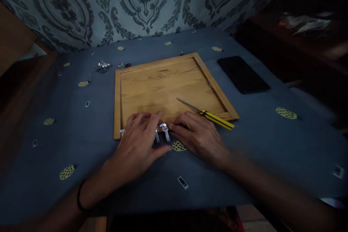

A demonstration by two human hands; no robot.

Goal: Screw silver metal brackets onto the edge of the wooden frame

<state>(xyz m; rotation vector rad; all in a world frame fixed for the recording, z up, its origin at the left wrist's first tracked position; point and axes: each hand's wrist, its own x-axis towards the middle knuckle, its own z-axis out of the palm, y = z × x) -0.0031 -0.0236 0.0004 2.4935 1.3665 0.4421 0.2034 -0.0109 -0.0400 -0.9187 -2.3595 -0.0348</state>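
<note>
A wooden framed panel [160,90] lies flat on the table. Along its near edge sits a metal hook rail [165,130], with small silver hooks pointing toward me. My left hand [138,137] is closed over the rail's left and middle part, fingers on the panel edge and thumb reaching to the right, so much of the rail is hidden. At the rail's right end, my right hand [199,136] has its fingers pressed together against the metal. A screwdriver [217,119] with a yellow and black handle rests across the panel's near right edge, just beyond my right hand.
A blue cloth with a pineapple print [89,145] covers the table. Small silver metal pieces [103,66] lie at the back left. A black phone or tablet [243,74] lies right of the panel. Patterned fabric [146,3] hangs behind; wooden furniture [16,40] stands at left.
</note>
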